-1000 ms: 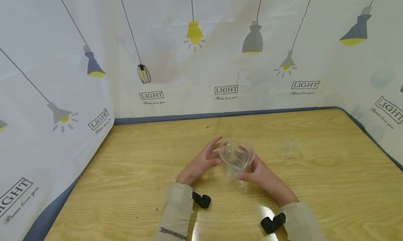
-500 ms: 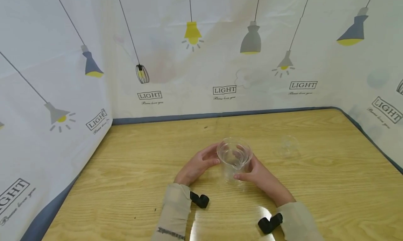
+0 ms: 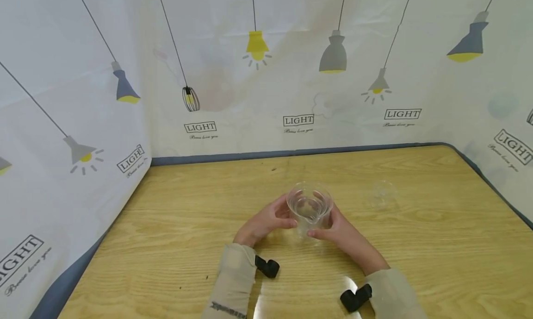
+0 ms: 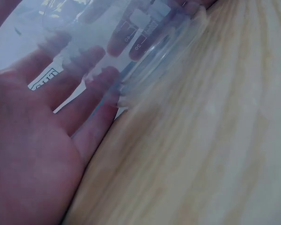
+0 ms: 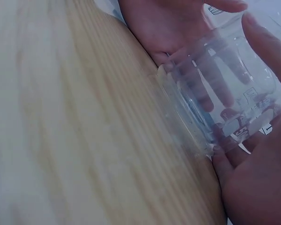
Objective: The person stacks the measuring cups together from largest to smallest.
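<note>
A clear beaker [image 3: 309, 212] with a pouring lip and printed white graduations stands upright at the middle of the table. My left hand [image 3: 266, 221] holds its left side, thumb in front and fingers behind. From the right, my right hand [image 3: 349, 232] grips the same beaker, its thumb on the near wall. Both wrist views show the fingers through the transparent wall, and the beaker's base [image 5: 185, 110] low against the wood. Whether the beaker has liquid in it, I cannot tell.
A faint, clear round object [image 3: 383, 194] lies to the right on the wooden table [image 3: 437, 245]; its kind is hard to make out. White sheets [image 3: 233, 87] printed with lamps enclose the back and sides.
My left fingers and thumb have come in from a spread pose and closed around the beaker. My right hand keeps its grip, and the beaker has hardly moved.
</note>
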Motion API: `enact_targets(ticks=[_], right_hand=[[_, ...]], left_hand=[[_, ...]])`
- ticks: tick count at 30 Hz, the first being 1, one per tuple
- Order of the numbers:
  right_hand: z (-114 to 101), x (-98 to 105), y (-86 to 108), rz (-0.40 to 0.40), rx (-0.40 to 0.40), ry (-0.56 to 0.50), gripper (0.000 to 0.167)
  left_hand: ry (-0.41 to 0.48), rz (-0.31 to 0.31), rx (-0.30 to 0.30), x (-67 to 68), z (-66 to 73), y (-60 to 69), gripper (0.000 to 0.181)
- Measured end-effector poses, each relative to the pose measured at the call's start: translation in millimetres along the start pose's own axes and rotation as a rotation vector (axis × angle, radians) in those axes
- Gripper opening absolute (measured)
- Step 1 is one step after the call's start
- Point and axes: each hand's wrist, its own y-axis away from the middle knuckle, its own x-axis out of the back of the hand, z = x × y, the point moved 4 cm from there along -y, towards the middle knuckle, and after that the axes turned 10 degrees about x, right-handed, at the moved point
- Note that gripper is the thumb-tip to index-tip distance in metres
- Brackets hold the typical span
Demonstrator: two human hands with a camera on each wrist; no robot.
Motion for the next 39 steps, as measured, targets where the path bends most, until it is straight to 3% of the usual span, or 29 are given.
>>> enact_targets(ticks=[6, 11, 22, 28, 32, 39], right_hand=[[-0.6, -1.9, 1.2, 0.028, -0.031, 0.055, 0.088], [-0.8, -1.4, -0.4, 0.044, -0.018, 0.049, 0.088], [0.6, 1.5, 2.2, 0.011, -0.076, 0.073, 0.092], [1.2, 1.3, 1.6, 0.018, -0.074, 0.064, 0.091], [-0.1, 0.5, 2.2, 0.023, -0.069, 0.072, 0.09], [-1.4, 1.0, 1.3, 0.002, -0.046, 0.084, 0.088]], left_hand=[[-0.049, -0.034, -0.022, -7.0, 4.3, -5.0, 0.082], [-0.049, -0.009, -0.012, -9.7, 6.1, -8.0, 0.085], [-0.168, 0.028, 0.01, -10.3, 5.5, -7.5, 0.085], [-0.21, 0.065, 0.012, -8.9, -5.1, -16.4, 0.093], [-0.227, 0.098, 0.021, -6.8, -14.8, -20.9, 0.088], [-0.259, 0.111, 0.013, -2.5, -19.1, -21.5, 0.084]])
